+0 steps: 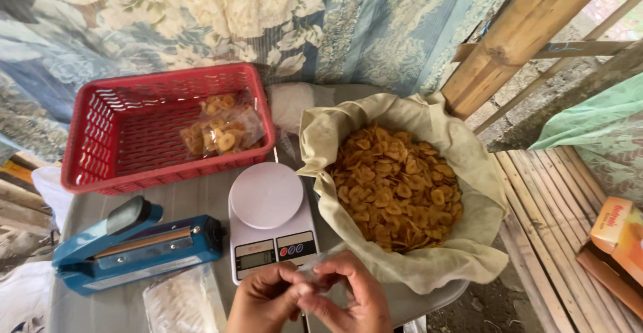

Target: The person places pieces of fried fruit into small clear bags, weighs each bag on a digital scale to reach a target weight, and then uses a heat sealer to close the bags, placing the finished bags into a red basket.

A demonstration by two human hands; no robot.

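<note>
Blue heat sealer (134,244), lid closed, at the left of the grey table (194,199); just in front of it, a stack of clear plastic bags (182,303) lying flat at the near edge.

Red plastic basket (164,127), behind the sealer, against the flowered cloth (201,18). Holds filled clear packets of chips (221,131), lying toward its right side.

White kitchen scale (270,219), round pan bare, display facing the person; stands between the sealer and the big bowl, just beyond the hands.

Left hand (264,301) and right hand (351,299), at the near edge of the table, below the scale, close together with fingertips meeting. Both pinch a small clear plastic bag (320,261) between thumbs and fingers; the bag rises from the fingertips toward the scale's front right corner. Whether the bag's mouth is parted, cannot tell.

White wrapped bundle (295,102), behind the scale, between basket and bowl.

Beige cloth (469,253), lining a wide round bowl right of the scale, edges draped over the rim. Heaped with golden banana chips (398,186), just beyond and to the right of the right hand.

Bamboo post (522,32) and slatted bench (556,219), far right. Orange carton (619,229) on the bench at the right edge.
</note>
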